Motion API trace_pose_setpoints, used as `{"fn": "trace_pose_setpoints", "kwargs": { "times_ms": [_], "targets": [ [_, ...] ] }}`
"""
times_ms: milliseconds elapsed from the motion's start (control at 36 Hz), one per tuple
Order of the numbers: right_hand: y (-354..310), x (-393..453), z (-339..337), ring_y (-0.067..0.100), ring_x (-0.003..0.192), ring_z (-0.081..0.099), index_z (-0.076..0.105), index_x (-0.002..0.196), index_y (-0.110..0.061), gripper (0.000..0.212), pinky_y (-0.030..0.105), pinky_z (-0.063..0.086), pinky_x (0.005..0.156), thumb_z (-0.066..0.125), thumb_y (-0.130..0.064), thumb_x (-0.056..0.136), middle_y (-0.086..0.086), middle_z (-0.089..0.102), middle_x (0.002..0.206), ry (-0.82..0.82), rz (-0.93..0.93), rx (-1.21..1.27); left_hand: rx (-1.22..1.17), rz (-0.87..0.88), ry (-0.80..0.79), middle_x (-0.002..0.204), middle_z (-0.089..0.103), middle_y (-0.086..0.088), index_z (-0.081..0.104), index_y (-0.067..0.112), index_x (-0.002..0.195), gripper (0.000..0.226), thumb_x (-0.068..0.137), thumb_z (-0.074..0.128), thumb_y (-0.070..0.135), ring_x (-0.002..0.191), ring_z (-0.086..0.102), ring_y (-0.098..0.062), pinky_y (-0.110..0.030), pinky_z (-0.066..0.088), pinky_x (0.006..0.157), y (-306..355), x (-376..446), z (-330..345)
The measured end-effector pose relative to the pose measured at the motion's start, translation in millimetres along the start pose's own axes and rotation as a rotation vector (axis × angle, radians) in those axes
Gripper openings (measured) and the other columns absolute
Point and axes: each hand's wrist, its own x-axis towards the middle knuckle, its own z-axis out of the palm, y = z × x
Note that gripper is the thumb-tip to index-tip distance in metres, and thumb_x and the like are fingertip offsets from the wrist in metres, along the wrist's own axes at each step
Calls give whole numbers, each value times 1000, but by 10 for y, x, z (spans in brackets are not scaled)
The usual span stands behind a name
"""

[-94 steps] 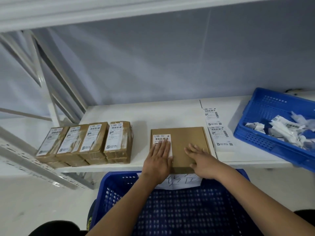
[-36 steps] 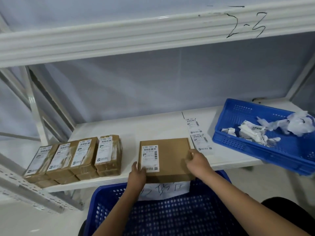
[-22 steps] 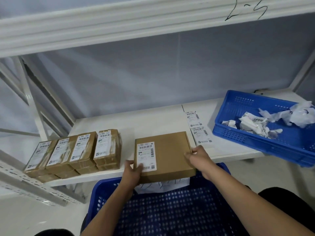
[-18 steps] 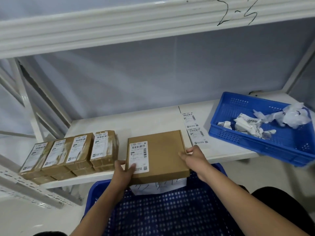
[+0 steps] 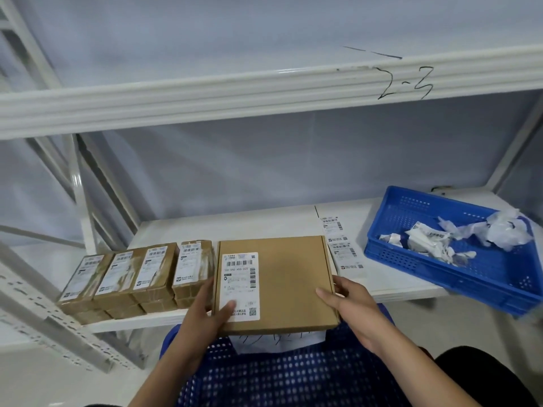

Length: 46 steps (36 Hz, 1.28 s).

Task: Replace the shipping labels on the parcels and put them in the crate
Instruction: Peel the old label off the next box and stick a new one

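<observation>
A flat brown cardboard parcel with a white shipping label on its left half hangs past the front edge of the white shelf. My left hand grips its left edge, thumb on the label. My right hand grips its right edge, thumb on top. Below it, close to me, is the large blue crate with a white paper sign on its far wall. Several small taped parcels with labels stand in a row to the left.
A strip of spare labels lies on the shelf right of the parcel. A smaller blue tray holding crumpled label scraps sits at the right end. The upper shelf beam runs overhead. White rack braces stand at the left.
My hands went from lying flat on the parcel's top to gripping its two side edges. The parcel has come toward me, off the shelf front and over the crate.
</observation>
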Motion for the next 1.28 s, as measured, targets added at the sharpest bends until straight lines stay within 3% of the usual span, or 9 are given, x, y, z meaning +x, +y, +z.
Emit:
{"fn": "trace_pose_setpoints", "kwargs": {
  "times_ms": [111,222,333,444,556,694,806,1000,1278],
  "targets": [
    [23,0,22,9,105,67,55,137,-23,56,23,53,85,79,-22,86,-5,67,121,-33,26,64,4,16,14,127,65,8,37,56,134,63,92,73,26,118,64,-19,-36,54,94,23,-49,8],
    [32,48,60,5,101,64,50,142,-19,60,17,50,74,76,-28,88,-10,64,113,-12,32,67,13,-15,44,123,68,2,46,51,132,61,86,79,29,114,67,-23,-46,56,99,28,-47,-10],
    [57,164,78,13,108,63,47,146,-18,70,30,52,94,73,-46,87,-4,64,121,20,55,-2,97,-8,30,125,70,2,48,48,139,68,79,81,45,116,67,-22,-49,57,98,29,12,-46],
    [96,274,106,12,110,62,44,147,-18,77,32,50,99,73,-53,85,-3,63,127,5,73,-47,201,4,36,126,67,4,45,41,144,63,88,74,44,114,66,-20,-48,57,97,34,118,-25],
    [121,413,150,16,118,60,43,149,-18,115,40,47,108,81,-75,56,-2,61,135,-7,91,-53,248,21,81,125,65,3,45,35,144,52,96,67,36,112,66,-19,-47,56,98,73,215,19],
    [73,567,246,18,115,62,46,146,-20,109,40,51,103,81,-73,58,-1,62,132,14,86,-54,208,4,133,122,64,5,44,32,140,42,101,60,28,110,66,-19,-47,55,99,109,298,77],
    [-4,625,228,15,115,60,41,148,-20,79,36,49,103,76,-49,83,-2,58,135,14,67,-27,169,1,139,125,64,7,45,33,132,33,102,59,27,112,67,-18,-48,56,98,126,359,96],
    [-39,717,186,19,127,46,32,155,-22,84,39,35,109,75,-46,86,4,41,154,41,17,3,216,-1,135,126,67,3,42,31,135,37,102,59,30,108,69,-19,-48,58,95,172,417,111],
    [-14,680,233,16,126,51,37,153,-21,78,44,38,115,73,-45,88,-6,51,142,51,49,2,296,-118,21,138,58,-2,29,22,143,50,103,58,17,114,64,-23,-48,55,101,259,325,61]
  ]
}}
